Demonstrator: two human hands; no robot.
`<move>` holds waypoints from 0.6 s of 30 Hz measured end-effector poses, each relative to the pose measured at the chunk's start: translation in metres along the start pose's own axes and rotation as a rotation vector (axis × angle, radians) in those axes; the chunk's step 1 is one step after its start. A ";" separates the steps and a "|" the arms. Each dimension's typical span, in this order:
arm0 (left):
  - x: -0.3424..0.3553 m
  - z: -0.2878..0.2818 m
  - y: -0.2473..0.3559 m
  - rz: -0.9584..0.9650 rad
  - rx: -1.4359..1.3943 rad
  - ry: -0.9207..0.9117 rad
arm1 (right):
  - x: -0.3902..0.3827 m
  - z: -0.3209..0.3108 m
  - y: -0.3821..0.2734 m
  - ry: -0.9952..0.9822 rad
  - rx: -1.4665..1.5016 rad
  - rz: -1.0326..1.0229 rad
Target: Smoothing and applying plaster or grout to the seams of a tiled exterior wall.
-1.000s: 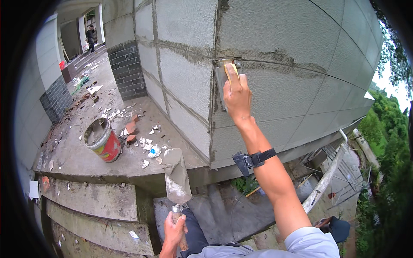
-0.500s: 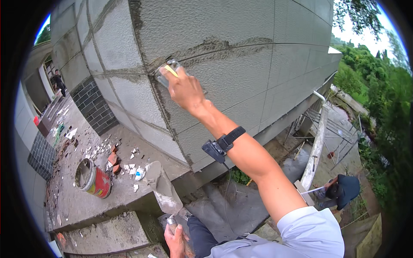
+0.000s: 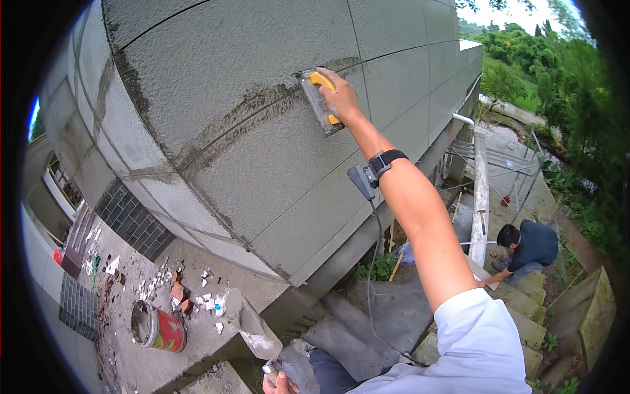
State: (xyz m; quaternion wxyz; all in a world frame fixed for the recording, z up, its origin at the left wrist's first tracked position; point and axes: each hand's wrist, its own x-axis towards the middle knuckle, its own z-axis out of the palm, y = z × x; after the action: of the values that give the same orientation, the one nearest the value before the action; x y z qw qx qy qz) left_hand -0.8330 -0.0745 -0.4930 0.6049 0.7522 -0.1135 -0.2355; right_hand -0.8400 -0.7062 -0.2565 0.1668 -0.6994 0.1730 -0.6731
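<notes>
My right hand (image 3: 341, 97) is wrapped round the yellow handle of a plastering float (image 3: 316, 106). The float's grey plate lies against the wall (image 3: 289, 151), on a dark, wet mortar band along a horizontal joint. Low in the head view, my left hand (image 3: 282, 383) grips the handle of a trowel (image 3: 254, 330), whose long grey blade is coated with mortar and points up and away. Part of that hand is cut off by the lower edge. A strapped device (image 3: 371, 172) with a cable sits on my right forearm.
A red bucket (image 3: 167, 330) with grey mortar residue stands on the ledge at left, near broken tile pieces and bricks (image 3: 178, 292). Below at right, another person (image 3: 528, 248) bends over steps beside a white pipe (image 3: 480, 197). The wall corner juts out at centre left.
My right hand has slid the float right along the wet joint, away from the corner. The view has shifted. My left hand still holds the trowel; the other person has straightened somewhat, reaching down.
</notes>
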 end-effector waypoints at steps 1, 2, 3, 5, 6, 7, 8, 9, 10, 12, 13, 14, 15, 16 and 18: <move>0.000 -0.002 0.004 0.007 -0.001 0.005 | 0.002 -0.007 0.016 0.004 0.006 -0.004; 0.000 -0.003 0.006 0.008 0.022 -0.001 | 0.003 -0.017 0.034 0.004 0.073 0.120; 0.003 -0.003 0.006 0.012 0.046 -0.003 | 0.006 -0.021 0.043 0.004 0.144 0.241; 0.013 -0.006 -0.003 -0.007 0.012 -0.017 | 0.004 -0.024 0.057 -0.010 0.207 0.322; 0.017 -0.006 -0.002 0.012 0.005 -0.053 | 0.002 -0.025 0.063 -0.029 0.263 0.408; 0.020 -0.004 -0.001 0.031 -0.003 -0.092 | 0.000 -0.022 0.068 -0.021 0.258 0.402; 0.018 0.003 0.011 0.028 -0.009 -0.119 | -0.006 -0.016 0.073 -0.026 0.179 0.335; 0.023 0.006 0.008 0.027 -0.009 -0.134 | -0.009 -0.018 0.079 -0.031 0.096 0.266; 0.031 0.010 0.002 0.041 -0.025 -0.151 | -0.007 -0.028 0.086 -0.104 0.059 0.293; 0.033 0.010 0.002 0.057 -0.041 -0.136 | 0.000 -0.041 0.075 -0.303 -0.028 0.309; 0.033 0.010 0.006 0.033 -0.003 -0.111 | 0.002 -0.045 0.068 -0.502 -0.121 0.318; 0.033 0.016 0.006 0.004 0.029 -0.102 | 0.001 -0.052 0.068 -0.411 -0.082 0.313; 0.034 0.019 0.006 0.003 0.017 -0.106 | 0.007 -0.057 0.066 -0.416 -0.089 0.305; 0.036 0.020 0.007 -0.019 0.024 -0.128 | 0.014 -0.060 0.063 -0.297 0.087 0.499; 0.029 0.022 0.018 -0.037 0.018 -0.155 | 0.025 -0.059 0.060 -0.133 0.367 0.684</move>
State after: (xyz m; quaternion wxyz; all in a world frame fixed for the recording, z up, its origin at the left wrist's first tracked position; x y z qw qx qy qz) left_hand -0.8169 -0.1114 -0.4853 0.5831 0.7391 -0.1480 -0.3031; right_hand -0.8996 -0.7706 -0.2602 0.5146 -0.6020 0.2619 -0.5516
